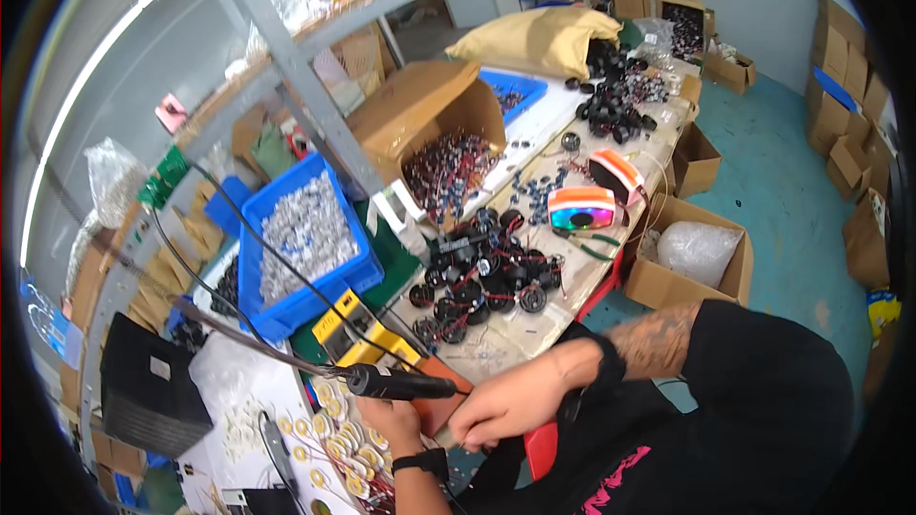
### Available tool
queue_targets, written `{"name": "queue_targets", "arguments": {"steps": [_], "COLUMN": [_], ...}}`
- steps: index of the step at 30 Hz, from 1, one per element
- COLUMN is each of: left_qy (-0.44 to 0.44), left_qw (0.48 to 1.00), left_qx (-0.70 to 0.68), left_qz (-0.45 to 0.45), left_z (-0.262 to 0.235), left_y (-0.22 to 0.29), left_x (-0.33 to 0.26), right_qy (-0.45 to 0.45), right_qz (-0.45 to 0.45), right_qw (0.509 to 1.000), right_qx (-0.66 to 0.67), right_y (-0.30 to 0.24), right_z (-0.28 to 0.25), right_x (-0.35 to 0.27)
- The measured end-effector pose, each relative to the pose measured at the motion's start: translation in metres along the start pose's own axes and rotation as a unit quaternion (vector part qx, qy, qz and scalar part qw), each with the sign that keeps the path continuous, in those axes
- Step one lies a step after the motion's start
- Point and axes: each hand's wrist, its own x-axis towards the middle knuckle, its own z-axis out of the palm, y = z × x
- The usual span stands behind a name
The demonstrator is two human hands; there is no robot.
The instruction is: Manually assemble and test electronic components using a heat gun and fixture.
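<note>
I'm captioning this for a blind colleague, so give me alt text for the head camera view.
At a cluttered workbench, a person's left hand grips a black corded soldering iron while the right hand rests beside it, over small round discs with red wires. Behind lie black round parts and a blue bin of silvery pieces.

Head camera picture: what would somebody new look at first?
Probably the rainbow-lit gadget glowing in the middle of the bench, and the blue bin of silvery parts to its left. Down low, the black soldering iron lies across the left hand, with the right hand beside it.
</note>
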Motion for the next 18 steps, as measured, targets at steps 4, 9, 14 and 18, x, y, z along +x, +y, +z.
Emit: {"name": "queue_targets", "arguments": {"steps": [4, 9, 14, 18], "left_qy": [0.032, 0.076, 0.002, -0.144], "left_qw": [0.997, 0.997, 0.996, 0.979], "left_qx": [0.070, 0.017, 0.058, 0.111], "left_qz": [0.000, 0.003, 0.072, -0.097], "left_z": [-0.010, -0.056, -0.091, -0.113], "left_y": [0.004, 0.049, 0.068, 0.039], "left_x": [0.004, -0.034, -0.116, -0.200], "right_qy": [0.149, 0.412, 0.531, 0.546], "right_qz": [-0.048, -0.075, -0.070, 0.017], "right_qw": [0.958, 0.838, 0.796, 0.795], "right_qx": [-0.240, -0.350, -0.281, -0.263], "right_y": [-0.093, -0.150, -0.151, -0.097], "right_z": [-0.073, -0.158, -0.215, -0.219], "right_x": [-0.048, -0.081, -0.120, -0.123]}}
